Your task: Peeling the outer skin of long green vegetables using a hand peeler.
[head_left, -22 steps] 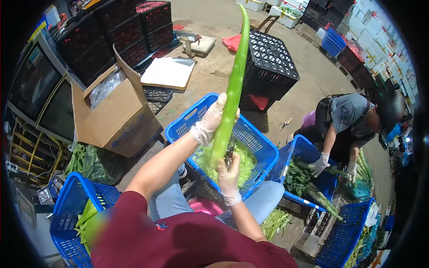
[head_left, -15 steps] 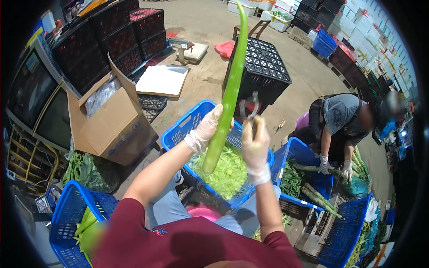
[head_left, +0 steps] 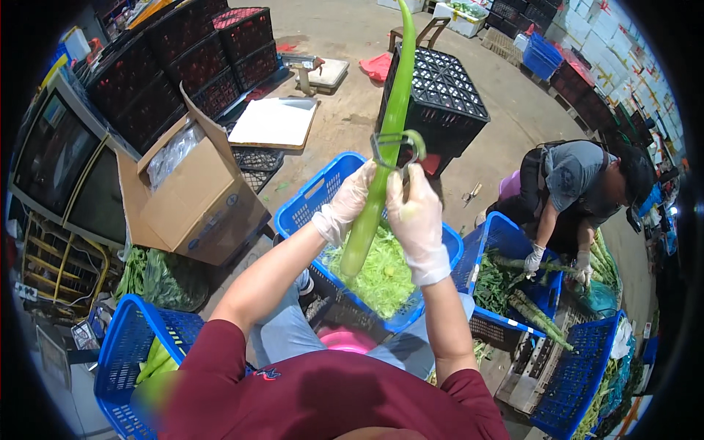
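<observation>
A long, bright green peeled celtuce stem (head_left: 361, 238) slants upward before me, its thick end toward my lap and its thin end at the top. Around its lower middle, my gloved left hand (head_left: 347, 205) is closed. My gloved right hand (head_left: 416, 224) grips a metal peeler (head_left: 397, 139), whose head lies across the stem just above the left hand. A strip of green peel curls at the peeler's right side. Beneath the stem, pale green peelings (head_left: 378, 282) fill a blue basket (head_left: 312, 189) between my knees.
To the left stand an open cardboard box (head_left: 209, 209) and a blue basket (head_left: 128, 352) holding green stems. A black crate stack (head_left: 440, 92) is ahead. At right, a co-worker (head_left: 572, 180) in gloves handles leafy stalks over a blue crate (head_left: 488, 227). A pink tub (head_left: 343, 340) sits below me.
My right hand and the peeler have come against the celtuce stem, and a peel strip now curls there. The left hand keeps its hold. The whole view has shifted slightly.
</observation>
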A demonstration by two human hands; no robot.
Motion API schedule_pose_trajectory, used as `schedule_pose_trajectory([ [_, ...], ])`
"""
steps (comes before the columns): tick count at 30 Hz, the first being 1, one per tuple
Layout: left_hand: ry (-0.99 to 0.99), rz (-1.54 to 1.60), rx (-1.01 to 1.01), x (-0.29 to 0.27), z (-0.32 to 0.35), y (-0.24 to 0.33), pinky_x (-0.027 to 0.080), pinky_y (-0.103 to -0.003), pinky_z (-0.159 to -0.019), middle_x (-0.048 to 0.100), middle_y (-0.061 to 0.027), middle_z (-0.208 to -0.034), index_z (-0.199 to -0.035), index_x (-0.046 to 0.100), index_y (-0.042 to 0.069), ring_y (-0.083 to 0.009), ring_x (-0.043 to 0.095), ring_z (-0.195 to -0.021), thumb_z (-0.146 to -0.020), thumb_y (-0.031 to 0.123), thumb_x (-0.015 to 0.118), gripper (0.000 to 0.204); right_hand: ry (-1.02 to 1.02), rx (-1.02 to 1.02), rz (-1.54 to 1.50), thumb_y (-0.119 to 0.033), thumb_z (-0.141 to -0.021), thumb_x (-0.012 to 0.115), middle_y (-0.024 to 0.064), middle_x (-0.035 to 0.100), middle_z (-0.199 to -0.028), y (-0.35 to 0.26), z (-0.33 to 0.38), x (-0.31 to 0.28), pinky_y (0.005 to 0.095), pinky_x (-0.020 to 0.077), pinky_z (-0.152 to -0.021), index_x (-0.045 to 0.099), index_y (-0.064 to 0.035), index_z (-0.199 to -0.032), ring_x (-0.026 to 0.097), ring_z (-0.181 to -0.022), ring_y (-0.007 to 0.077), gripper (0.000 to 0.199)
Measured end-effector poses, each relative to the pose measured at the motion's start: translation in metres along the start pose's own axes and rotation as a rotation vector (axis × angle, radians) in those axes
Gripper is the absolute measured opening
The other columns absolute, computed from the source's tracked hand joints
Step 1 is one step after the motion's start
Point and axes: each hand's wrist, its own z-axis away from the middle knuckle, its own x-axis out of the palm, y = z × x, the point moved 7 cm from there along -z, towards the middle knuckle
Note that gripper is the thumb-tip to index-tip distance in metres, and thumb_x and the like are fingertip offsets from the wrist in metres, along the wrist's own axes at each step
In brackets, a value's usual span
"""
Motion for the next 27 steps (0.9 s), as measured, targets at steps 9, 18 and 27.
schedule_pose_trajectory([
  [9, 0.017, -0.195, 0.045, -0.019, -0.010, -0.002, 0.046, -0.024, -0.063, 0.061, 0.0009, -0.080, -0.106, 0.058, 0.013, -0.0084, 0.055, -0.070, -0.093, 0.065, 0.048, 0.055, -0.126, 0.105, -0.052, -0.017, -0.093, 0.060, 0.0215, 0.062, -0.086, -0.002, 0.107, 0.011, 0.0445, 0.0492, -0.061, 0.055, -0.0028, -0.103, 0.062, -0.070, 0.0393, 0.018],
  [18, 0.103, -0.066, -0.155, -0.006, 0.000, -0.019, 0.047, -0.025, -0.057, 0.058, 0.0025, -0.076, -0.121, 0.060, 0.015, -0.0092, 0.057, -0.066, -0.089, 0.071, 0.046, 0.066, 0.000, 0.109, -0.015, -0.029, -0.096, 0.053, 0.0242, 0.065, -0.087, 0.024, -0.003, -0.017, 0.0527, 0.0492, -0.066, 0.055, -0.0024, -0.097, 0.063, -0.079, 0.0460, 0.026],
  [27, 0.093, 0.009, -0.203, -0.010, 0.001, -0.024, 0.053, -0.028, -0.071, 0.062, 0.0001, -0.088, -0.110, 0.059, 0.014, -0.0103, 0.060, -0.075, -0.090, 0.064, 0.055, 0.054, -0.109, 0.143, 0.031, -0.024, -0.096, 0.056, 0.0261, 0.062, -0.077, 0.026, 0.041, 0.004, 0.0510, 0.0482, -0.061, 0.054, -0.0032, -0.097, 0.062, -0.075, 0.0463, 0.021],
])
